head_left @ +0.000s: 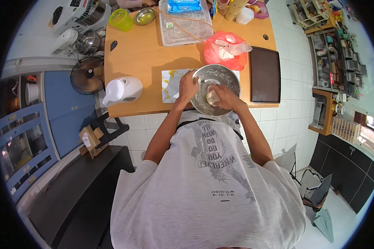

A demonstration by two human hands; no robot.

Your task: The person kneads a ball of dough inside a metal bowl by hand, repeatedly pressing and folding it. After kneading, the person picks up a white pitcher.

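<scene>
A steel mixing bowl sits at the table's near edge, tilted toward me, its inner wall smeared with pale residue. My left hand is closed on the bowl's left rim. Inside the bowl my right hand has its fingers curled round a lump of pale dough. Part of the dough is hidden by that hand. Beneath the bowl lies a white sheet with yellow markings, partly covered.
On the wooden table stand a white kettle to the left and a red plastic bag behind the bowl. A dark baking tray lies right. Farther back are a clear plastic box, a green container and a metal bowl.
</scene>
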